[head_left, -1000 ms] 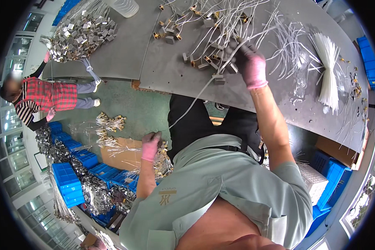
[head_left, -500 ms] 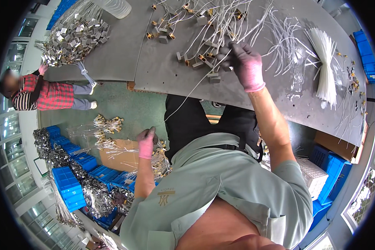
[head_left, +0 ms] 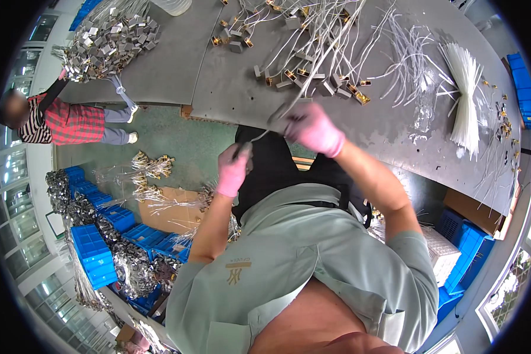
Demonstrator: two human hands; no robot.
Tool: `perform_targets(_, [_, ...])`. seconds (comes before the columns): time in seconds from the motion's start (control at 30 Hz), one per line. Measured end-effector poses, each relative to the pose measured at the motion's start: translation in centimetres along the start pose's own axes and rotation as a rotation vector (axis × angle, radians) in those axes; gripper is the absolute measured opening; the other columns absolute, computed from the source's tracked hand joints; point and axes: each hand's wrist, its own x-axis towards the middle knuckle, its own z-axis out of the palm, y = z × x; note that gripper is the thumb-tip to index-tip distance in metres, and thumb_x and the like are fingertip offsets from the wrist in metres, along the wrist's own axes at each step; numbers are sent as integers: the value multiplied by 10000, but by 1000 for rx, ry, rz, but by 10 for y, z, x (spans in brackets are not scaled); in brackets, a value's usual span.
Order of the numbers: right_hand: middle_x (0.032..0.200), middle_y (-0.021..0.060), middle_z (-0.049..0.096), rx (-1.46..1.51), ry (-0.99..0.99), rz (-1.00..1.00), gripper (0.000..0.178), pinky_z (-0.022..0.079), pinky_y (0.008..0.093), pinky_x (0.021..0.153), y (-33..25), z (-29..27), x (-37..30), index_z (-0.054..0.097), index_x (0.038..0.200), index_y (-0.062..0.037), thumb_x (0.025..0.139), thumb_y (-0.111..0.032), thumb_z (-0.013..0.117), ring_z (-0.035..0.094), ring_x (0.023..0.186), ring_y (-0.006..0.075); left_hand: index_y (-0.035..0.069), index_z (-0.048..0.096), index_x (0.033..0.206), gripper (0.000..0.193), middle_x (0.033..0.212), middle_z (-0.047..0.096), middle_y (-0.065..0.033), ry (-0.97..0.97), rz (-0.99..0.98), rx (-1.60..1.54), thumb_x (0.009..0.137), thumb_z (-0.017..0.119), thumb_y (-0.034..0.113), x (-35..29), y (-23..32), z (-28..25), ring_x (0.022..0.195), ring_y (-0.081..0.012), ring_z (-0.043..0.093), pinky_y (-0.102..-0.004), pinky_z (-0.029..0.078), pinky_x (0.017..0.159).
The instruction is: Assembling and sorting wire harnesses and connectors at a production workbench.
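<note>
My left hand (head_left: 235, 168), in a pink glove with dark fingertips, is closed on the end of a thin white wire (head_left: 261, 137) just off the table's near edge. My right hand (head_left: 314, 128), gloved alike and somewhat blurred, is closed around the same wire a short way along, above the table edge. Beyond my right hand the wire runs up toward a tangle of white wires (head_left: 330, 41) on the table. Small grey blocks (head_left: 326, 88) and brass-coloured connectors (head_left: 357, 93) lie at the near ends of that tangle.
The grey table (head_left: 230, 97) also bears loose white wires (head_left: 404, 53), a tied white wire bundle (head_left: 467, 97) and a heap of grey-block parts (head_left: 109, 47). Another person (head_left: 65, 118) stands at the left by that heap. Blue crates (head_left: 93, 253) and cardboard (head_left: 168, 212) are on the floor.
My left hand has risen to the right, toward the table edge. My right hand has come down and left from over the parts, so the hands are now close together on the wire.
</note>
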Motion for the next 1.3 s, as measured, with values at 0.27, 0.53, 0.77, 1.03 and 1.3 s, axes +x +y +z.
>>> perform_targets(0.27, [581, 8, 548, 361, -54, 244, 193, 389, 215, 461, -23, -14, 14, 613, 733, 20, 848, -124, 670, 516, 518, 55, 11, 535, 736, 306, 532, 508, -55, -243, 248, -26, 951, 437, 205, 21, 45, 18, 477, -128, 469, -282, 365, 472])
perform_targets(0.53, [618, 26, 580, 260, 93, 225, 224, 428, 224, 488, -20, -34, 12, 620, 780, 29, 870, -169, 673, 541, 527, 69, 3, 594, 1116, 235, 786, 584, -61, -125, 505, 110, 933, 485, 103, 67, 63, 51, 686, -80, 537, -238, 427, 607])
perform_targets(0.77, [655, 42, 624, 326, 277, 36, 229, 453, 227, 528, -10, -30, -4, 641, 805, 39, 895, -172, 644, 574, 555, 91, 33, 556, 1239, 347, 775, 507, -2, -202, 28, -480, 911, 518, 141, 77, 89, 55, 644, -84, 473, -247, 410, 555])
perform_targets(1.03, [677, 54, 642, 202, 289, 150, 246, 458, 228, 516, -8, -63, 24, 646, 915, 44, 897, -202, 641, 579, 555, 90, 3, 534, 1204, 309, 875, 584, -33, -319, 240, -309, 941, 545, 164, 97, 95, 88, 771, -102, 563, -246, 473, 678])
perform_targets(1.3, [857, 181, 659, -489, 638, 426, 390, 494, 368, 747, 98, -187, 44, 639, 1047, 19, 860, -312, 553, 629, 819, 291, -58, 562, 1181, 566, 1188, 602, -231, -65, 541, 473, 811, 703, 346, 225, 101, 96, 1090, -316, 592, -374, 453, 940])
